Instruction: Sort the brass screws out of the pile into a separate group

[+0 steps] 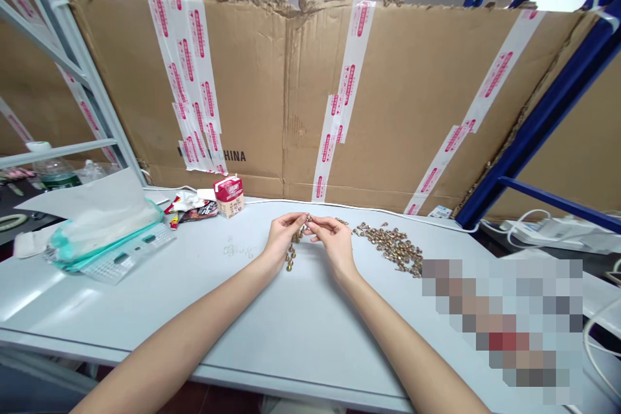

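Observation:
Both of my hands meet over the middle of a pale grey table. My left hand is closed on a string of small brass-coloured metal pieces that hangs down from its fingers to the tabletop. My right hand pinches a small brass piece at the top of that string, fingertips touching those of the left. A loose heap of the same brass pieces lies on the table just right of my right hand.
A taped cardboard wall stands behind the table. At the back left are a small red and white carton, wrappers, and a teal bag on a keyboard. White cables lie at the right, by a blue rack post.

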`<state>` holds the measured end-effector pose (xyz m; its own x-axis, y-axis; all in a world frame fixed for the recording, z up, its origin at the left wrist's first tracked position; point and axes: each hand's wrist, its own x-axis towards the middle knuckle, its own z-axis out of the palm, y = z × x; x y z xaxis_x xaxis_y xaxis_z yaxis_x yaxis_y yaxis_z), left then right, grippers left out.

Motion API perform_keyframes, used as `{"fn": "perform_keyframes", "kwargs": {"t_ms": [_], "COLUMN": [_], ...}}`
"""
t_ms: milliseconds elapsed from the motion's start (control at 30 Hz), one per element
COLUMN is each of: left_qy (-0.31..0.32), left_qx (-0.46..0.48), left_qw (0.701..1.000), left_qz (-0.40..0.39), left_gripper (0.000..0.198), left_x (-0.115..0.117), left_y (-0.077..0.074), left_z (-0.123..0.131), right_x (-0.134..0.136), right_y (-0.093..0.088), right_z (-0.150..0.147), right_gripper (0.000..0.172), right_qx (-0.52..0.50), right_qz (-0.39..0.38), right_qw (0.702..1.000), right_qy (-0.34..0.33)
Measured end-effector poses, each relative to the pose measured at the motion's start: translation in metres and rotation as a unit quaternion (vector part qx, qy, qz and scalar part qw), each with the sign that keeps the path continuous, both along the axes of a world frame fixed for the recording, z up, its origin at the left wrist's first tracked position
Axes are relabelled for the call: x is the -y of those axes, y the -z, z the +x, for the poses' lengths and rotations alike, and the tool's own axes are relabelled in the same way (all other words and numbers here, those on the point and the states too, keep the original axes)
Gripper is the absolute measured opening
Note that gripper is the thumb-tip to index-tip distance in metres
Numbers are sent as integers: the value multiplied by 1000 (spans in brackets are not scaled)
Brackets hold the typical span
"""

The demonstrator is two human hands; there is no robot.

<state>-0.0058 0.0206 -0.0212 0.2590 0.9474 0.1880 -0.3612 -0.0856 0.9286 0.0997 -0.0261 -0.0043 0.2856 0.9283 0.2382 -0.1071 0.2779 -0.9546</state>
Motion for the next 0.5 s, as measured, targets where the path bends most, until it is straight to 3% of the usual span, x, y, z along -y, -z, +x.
{"fn": "perform_keyframes", "kwargs": {"t_ms": [133,233,367,500], "left_qy": [-11,-15,-20,-27], "left_qx": [3,5,14,-5], "left_qw": [1000,1000,1000,999], "left_qz": [-4,-5,0,19], "left_gripper": [33,34,31,31], "left_x": [3,5,7,7], "left_y": [0,-1,-2,-5], "left_z": [2,4,4,3], "right_x": [1,3,5,9], "right_y": [2,5,5,2], "right_z": [1,3,5,6], "right_gripper": [27,27,26,27], "right_qx": [55,163,355,435], "right_qz": [14,47,61,57], "right_qw": [998,984,928,892], "right_qy": [24,47,93,104]}}
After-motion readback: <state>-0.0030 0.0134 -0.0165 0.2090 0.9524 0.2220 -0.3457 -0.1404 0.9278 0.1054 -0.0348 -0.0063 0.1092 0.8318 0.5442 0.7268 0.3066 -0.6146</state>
